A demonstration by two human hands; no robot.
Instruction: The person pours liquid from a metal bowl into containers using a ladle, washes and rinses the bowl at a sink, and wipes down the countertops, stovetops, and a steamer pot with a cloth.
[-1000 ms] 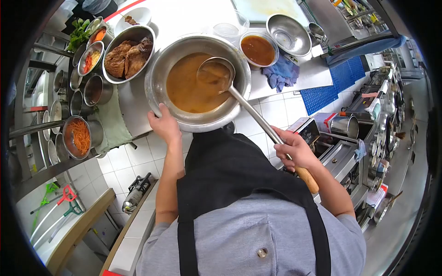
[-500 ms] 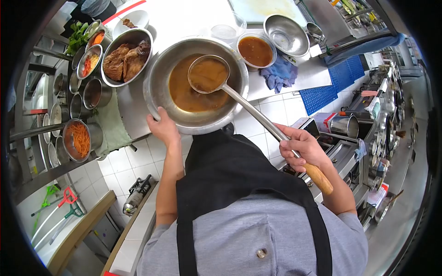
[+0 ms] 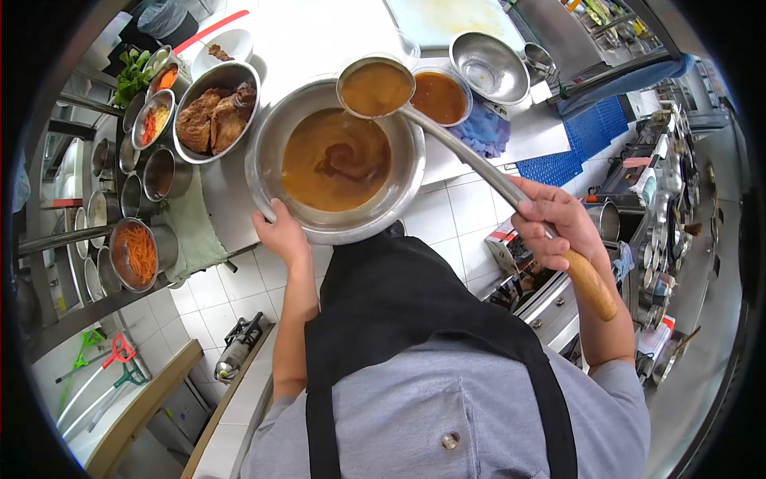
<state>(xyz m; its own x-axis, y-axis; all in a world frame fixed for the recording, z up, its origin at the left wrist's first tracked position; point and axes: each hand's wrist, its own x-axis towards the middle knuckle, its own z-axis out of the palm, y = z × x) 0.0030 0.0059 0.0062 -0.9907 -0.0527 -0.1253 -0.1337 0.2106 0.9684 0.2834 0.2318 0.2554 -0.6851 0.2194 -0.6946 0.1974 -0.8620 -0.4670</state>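
A wide steel bowl (image 3: 263, 188) of brown sauce (image 3: 319, 172) sits at the counter's front edge, tilted slightly toward me. My left hand (image 3: 283, 234) grips its near-left rim, fingers partly hidden by the bowl. In my right hand (image 3: 558, 219) is a long ladle (image 3: 479, 164) with a wooden end, held by the shaft. The ladle's round head, full of brown sauce, hangs above the bowl's far right rim. Just beyond it, a plastic tub (image 3: 469, 100) of darker reddish-brown sauce stands on the counter, partly covered by the ladle head. A dark swirl shows in the bowl's sauce.
To the left stand a bowl of cooked meat (image 3: 215, 120), a pan of shredded carrot (image 3: 136, 251) and several small steel containers. A steel colander (image 3: 488, 68) and a crumpled blue cloth (image 3: 483, 134) lie right of the tub. A cutting board (image 3: 455, 16) is at the back.
The filled ladle has risen out of the bowl's sauce and moved right and away from me, toward the tub. My right hand has moved up and right. The bowl has shifted slightly toward me.
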